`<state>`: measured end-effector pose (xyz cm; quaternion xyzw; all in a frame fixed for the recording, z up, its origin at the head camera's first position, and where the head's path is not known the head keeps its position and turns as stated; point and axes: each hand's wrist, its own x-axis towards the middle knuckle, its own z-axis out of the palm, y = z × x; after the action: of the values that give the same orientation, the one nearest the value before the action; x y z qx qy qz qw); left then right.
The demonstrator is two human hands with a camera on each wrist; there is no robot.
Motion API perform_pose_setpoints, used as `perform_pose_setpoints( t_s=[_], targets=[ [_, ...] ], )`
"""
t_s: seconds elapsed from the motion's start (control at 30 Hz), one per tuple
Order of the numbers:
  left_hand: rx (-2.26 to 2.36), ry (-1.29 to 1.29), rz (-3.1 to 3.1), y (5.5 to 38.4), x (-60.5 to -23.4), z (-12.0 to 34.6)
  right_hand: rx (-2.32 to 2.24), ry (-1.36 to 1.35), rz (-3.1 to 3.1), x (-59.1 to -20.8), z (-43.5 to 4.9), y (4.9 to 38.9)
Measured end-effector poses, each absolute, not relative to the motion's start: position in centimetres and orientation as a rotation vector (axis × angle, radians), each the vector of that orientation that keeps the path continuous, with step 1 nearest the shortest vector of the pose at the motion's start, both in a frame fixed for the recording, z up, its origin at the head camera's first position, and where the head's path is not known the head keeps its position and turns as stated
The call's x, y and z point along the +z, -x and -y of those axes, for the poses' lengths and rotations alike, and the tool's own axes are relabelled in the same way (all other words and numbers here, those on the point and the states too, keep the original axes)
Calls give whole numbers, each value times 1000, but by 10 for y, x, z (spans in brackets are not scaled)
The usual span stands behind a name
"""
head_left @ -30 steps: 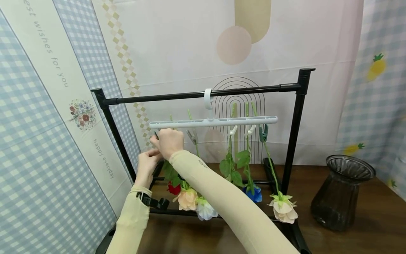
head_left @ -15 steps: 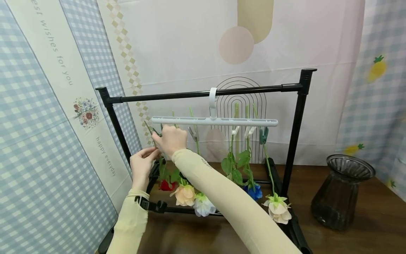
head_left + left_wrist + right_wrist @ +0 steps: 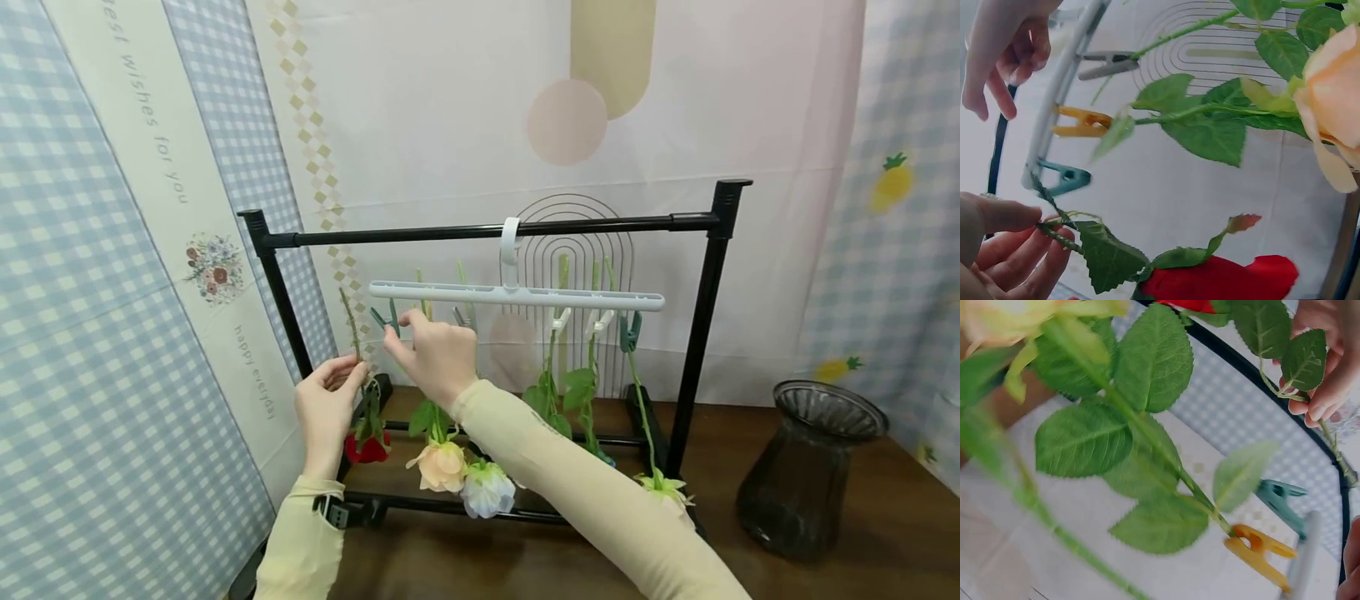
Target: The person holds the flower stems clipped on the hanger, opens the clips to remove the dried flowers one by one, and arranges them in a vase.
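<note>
A: What has the left hand?
B: The red rose. Thumb and fingers pinch its stem, and the bloom hangs downward.
A: Where is that rose?
B: At the left of the scene, just past the left end of the hanger. Its stem is apart from the left green clip.
A: And the right hand?
B: Just to the right of that clip, fingers loosely extended, thumb and forefinger parted.
A: What hangs next along?
B: A yellow clip grips the peach rose, bloom down. A white flower hangs just to its right.
A: Farther right?
B: 2 white clips grip stems, then the right green clip holds a pale flower, partly behind the right sleeve.
A: What bears the hanger?
B: The bar of a black rack. A dark vase stands on the table, far to the right.
</note>
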<state>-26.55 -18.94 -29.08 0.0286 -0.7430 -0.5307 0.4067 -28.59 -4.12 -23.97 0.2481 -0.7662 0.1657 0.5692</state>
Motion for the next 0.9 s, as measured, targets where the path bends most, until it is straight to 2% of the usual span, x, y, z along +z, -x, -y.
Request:
perform_pose_setpoints(
  t_s=[0.2,0.5,0.7,0.9],
  targets=[
    [-1120,57,1977,248,-280,171,386,-752,1625,-243,5,263],
    [-737,425,1923,231,-274,126,228,-938,1431,-246,-49,239],
    [-416,544,1931,222,-284,94,-58,-1030,1415,-274,-81,244],
    [-257,616,1929,218,-298,71,-240,-961,1456,-304,-108,238]
  ],
)
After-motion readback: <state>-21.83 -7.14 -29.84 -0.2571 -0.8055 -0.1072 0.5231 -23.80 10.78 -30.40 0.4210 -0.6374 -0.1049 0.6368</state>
